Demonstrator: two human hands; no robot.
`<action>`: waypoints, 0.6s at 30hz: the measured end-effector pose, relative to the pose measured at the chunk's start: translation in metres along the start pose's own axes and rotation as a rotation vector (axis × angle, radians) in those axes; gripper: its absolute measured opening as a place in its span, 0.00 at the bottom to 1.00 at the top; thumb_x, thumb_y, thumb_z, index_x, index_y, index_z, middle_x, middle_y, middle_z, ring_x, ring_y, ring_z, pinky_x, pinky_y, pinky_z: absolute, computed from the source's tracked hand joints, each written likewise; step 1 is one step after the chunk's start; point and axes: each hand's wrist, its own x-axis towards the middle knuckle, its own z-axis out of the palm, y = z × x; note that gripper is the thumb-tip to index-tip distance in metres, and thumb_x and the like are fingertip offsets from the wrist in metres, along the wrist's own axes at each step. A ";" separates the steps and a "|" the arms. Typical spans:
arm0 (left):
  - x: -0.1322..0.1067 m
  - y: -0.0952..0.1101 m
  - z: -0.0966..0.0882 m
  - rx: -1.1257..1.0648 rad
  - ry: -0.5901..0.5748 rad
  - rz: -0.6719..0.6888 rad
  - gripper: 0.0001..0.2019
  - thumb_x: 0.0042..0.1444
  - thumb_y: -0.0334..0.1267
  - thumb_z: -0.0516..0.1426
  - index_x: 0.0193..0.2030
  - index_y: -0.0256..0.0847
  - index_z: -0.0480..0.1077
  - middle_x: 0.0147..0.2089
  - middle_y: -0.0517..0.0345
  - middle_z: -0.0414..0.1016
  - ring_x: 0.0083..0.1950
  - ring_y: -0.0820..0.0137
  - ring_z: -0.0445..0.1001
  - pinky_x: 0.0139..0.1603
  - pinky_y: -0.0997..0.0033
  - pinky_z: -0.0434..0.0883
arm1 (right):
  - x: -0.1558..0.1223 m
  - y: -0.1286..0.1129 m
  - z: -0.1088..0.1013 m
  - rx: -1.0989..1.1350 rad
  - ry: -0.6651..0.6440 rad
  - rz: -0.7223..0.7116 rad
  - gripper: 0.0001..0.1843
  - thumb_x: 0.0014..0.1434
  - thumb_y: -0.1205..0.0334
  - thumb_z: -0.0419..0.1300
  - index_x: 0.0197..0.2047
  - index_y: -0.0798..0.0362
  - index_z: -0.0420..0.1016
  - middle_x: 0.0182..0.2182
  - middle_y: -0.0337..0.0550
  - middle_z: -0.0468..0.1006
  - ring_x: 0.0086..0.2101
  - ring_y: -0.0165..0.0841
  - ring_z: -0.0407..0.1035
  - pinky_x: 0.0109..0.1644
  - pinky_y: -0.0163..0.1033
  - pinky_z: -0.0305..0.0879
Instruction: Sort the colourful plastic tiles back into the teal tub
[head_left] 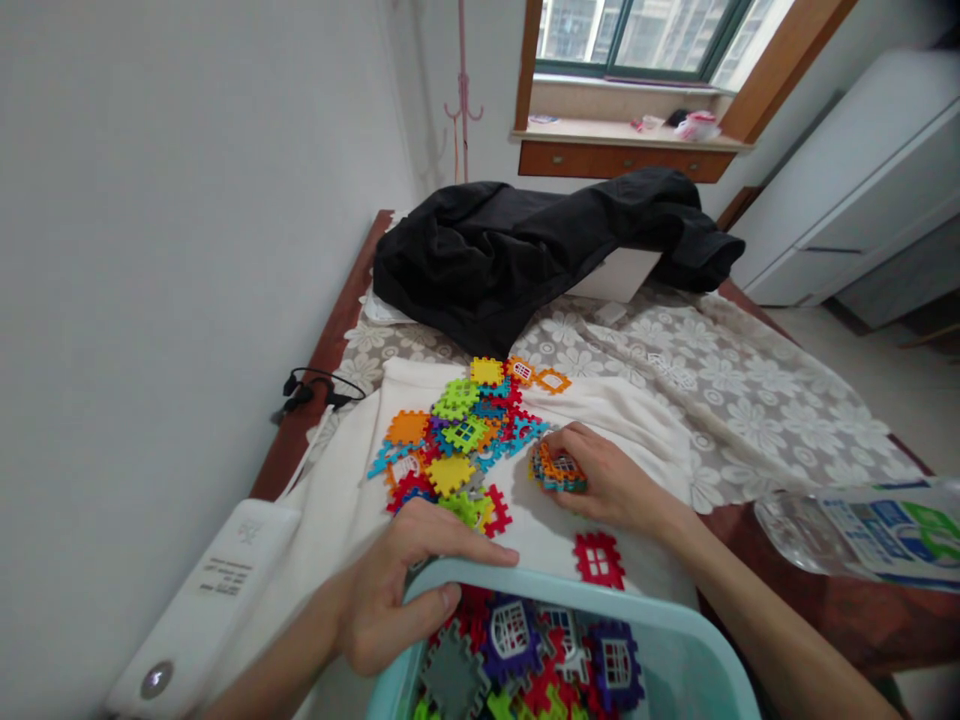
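My left hand [397, 585] grips the near-left rim of a light blue plastic basket [675, 640], fingers over the edge and thumb inside. The basket holds several coloured interlocking plastic tiles [525, 650]. My right hand [607, 480] is closed on a small stack of orange and blue tiles [559, 468] resting on a white cloth [337, 490]. A pile of loose tiles [457, 440] in many colours lies just left of that hand. One red tile [598, 558] lies alone near the basket's rim.
A black jacket [525, 250] is heaped at the far end of the table over a floral tablecloth [750, 390]. A white device [217, 590] lies at the left, a black cable [315, 388] beyond it. A plastic bottle [862, 535] lies at right.
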 end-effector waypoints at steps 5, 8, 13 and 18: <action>0.000 0.000 -0.001 0.020 -0.013 -0.010 0.26 0.61 0.30 0.57 0.66 0.51 0.73 0.55 0.57 0.84 0.54 0.65 0.80 0.58 0.67 0.73 | 0.001 0.000 0.001 -0.048 -0.007 -0.071 0.14 0.69 0.59 0.61 0.55 0.50 0.67 0.48 0.51 0.80 0.49 0.43 0.74 0.52 0.51 0.75; 0.000 -0.001 -0.002 0.042 -0.018 -0.020 0.24 0.63 0.31 0.58 0.65 0.49 0.75 0.55 0.55 0.84 0.54 0.64 0.81 0.58 0.66 0.74 | 0.002 0.005 0.005 -0.043 0.071 -0.083 0.15 0.71 0.57 0.60 0.58 0.48 0.67 0.55 0.52 0.80 0.53 0.42 0.76 0.56 0.51 0.76; 0.000 -0.002 -0.003 0.040 -0.025 -0.027 0.23 0.63 0.33 0.58 0.64 0.48 0.76 0.54 0.54 0.84 0.52 0.63 0.81 0.57 0.66 0.73 | 0.001 0.018 0.013 -0.125 0.261 -0.010 0.16 0.72 0.56 0.59 0.60 0.48 0.67 0.52 0.52 0.83 0.48 0.43 0.80 0.51 0.51 0.79; 0.001 -0.004 -0.002 0.015 -0.030 -0.027 0.23 0.63 0.33 0.58 0.64 0.49 0.75 0.53 0.55 0.84 0.51 0.64 0.81 0.55 0.67 0.72 | 0.002 0.020 0.010 -0.204 0.308 0.018 0.17 0.73 0.53 0.58 0.61 0.49 0.66 0.48 0.53 0.83 0.44 0.45 0.81 0.47 0.53 0.79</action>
